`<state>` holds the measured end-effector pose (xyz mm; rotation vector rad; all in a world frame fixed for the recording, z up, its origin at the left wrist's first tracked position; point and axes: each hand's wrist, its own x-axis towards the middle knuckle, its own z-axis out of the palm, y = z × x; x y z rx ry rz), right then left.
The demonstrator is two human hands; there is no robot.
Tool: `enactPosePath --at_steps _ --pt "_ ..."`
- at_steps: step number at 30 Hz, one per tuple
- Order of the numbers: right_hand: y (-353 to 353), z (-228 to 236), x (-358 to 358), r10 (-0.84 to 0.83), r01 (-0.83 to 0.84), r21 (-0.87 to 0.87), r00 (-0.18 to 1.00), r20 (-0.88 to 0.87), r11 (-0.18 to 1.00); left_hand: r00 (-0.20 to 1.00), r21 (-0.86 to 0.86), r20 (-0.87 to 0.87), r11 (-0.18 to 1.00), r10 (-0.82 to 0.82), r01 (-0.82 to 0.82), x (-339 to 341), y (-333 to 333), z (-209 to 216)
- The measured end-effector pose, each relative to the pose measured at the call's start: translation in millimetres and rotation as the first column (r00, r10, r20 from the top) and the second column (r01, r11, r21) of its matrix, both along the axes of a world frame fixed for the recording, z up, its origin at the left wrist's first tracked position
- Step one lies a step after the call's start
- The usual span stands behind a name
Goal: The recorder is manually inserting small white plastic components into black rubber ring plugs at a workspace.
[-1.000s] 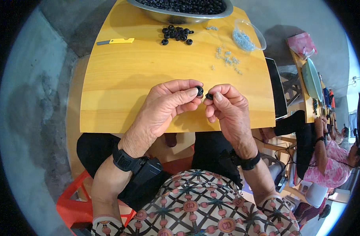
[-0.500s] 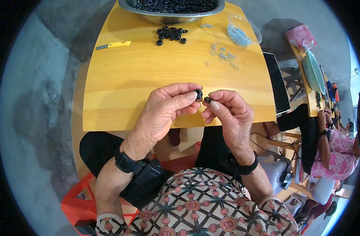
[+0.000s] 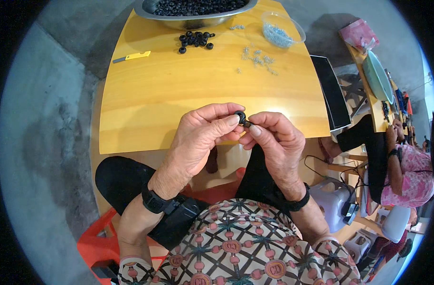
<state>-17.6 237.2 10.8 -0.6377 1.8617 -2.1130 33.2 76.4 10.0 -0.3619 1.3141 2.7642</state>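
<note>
Over the near edge of the yellow table [image 3: 212,88], my two hands meet with fingertips closed. My left hand [image 3: 193,137] pinches a round black ring-shaped part [image 3: 240,115] between thumb and fingers. A small dark piece [image 3: 248,124] sits in the pinch of my right hand [image 3: 278,145], up against the round part's lower right side. Fingertips cover much of both pieces, so I cannot tell whether one is inside the other. Farther off lies a loose cluster of similar black round parts [image 3: 196,40].
A metal basin [image 3: 195,21] full of black parts stands at the far edge. Right of it are a clear plastic tub [image 3: 297,38] and scattered small silvery bits [image 3: 258,59]. A yellow-handled knife [image 3: 137,55] lies left. Another person [image 3: 409,166] sits at a table on the right.
The small dark piece in my right hand has come against the black round part; a slight gap lay between them before. The view has shifted a little.
</note>
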Motion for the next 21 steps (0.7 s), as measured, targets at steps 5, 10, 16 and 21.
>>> enactPosePath --at_steps 5,10,16,21 --pt "6 0 1 0.005 -0.005 0.0 1.0 0.005 1.0 1.0 0.001 -0.013 1.0 0.014 -0.014 4 8 1" --pt "12 0 5 0.014 -0.014 -0.03 1.0 0.0 0.999 0.999 -0.001 -0.024 0.999 0.044 -0.044 9 18 1" --pt "20 -3 12 0.025 -0.027 -0.096 0.999 -0.03 0.995 0.99 -0.081 -0.074 0.988 0.122 -0.128 19 36 2" --pt "32 1 19 0.068 -0.073 -0.105 0.996 -0.056 0.992 0.977 -0.2 -0.1 0.958 0.19 -0.207 34 54 16"
